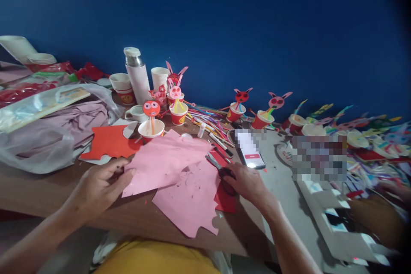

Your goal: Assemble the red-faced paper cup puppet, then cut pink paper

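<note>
My left hand (99, 184) pinches the left corner of a pink paper sheet (163, 158), which is lifted at that side. A second pink sheet (192, 205), its edge cut out in curves, lies partly under it. My right hand (247, 184) is closed on the dark handles of a pair of scissors (228, 183); their blades point up and left over the pink paper. Below the scissors, part of a red sheet (227, 202) shows. Beyond the blades lie pens (221, 144), and a phone (250, 150) with its screen lit rests just past my right hand.
Paper cups with animal-face figures (175, 93) stand along the blue wall, near a white thermos (137, 77) and a mug (136, 113). Orange paper (109, 140) and a plastic bag (41, 150) lie left. Coloured sticks (205, 116) spread behind. Someone's hand (391, 188) is at far right.
</note>
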`<state>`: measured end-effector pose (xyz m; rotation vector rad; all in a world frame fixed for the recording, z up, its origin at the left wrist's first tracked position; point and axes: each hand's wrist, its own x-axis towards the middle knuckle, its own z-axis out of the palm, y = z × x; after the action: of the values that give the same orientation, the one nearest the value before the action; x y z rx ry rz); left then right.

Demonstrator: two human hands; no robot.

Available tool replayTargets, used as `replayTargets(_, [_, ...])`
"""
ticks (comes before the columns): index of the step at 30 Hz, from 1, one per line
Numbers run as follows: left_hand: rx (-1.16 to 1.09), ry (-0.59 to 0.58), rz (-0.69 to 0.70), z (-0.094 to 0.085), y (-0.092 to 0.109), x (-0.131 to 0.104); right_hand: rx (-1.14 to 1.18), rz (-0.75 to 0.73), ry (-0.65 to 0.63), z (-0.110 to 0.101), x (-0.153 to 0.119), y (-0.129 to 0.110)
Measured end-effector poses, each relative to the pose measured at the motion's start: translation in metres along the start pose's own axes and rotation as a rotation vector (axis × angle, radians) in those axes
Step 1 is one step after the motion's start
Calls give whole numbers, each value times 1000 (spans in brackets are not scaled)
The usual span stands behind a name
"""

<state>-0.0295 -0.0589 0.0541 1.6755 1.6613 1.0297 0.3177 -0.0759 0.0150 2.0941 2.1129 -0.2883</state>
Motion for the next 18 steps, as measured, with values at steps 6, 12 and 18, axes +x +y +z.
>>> replayTargets(6, [-287,42,-188,5,-11,4,11,-16,-24,1,-3,0])
replayTargets(12, [-685,-66,-209,29,3,13,-10,23,37,7,-6,-5])
replayTargets(18, [-851,-142,-181,46,8,21,327,9,68,14,-17,20])
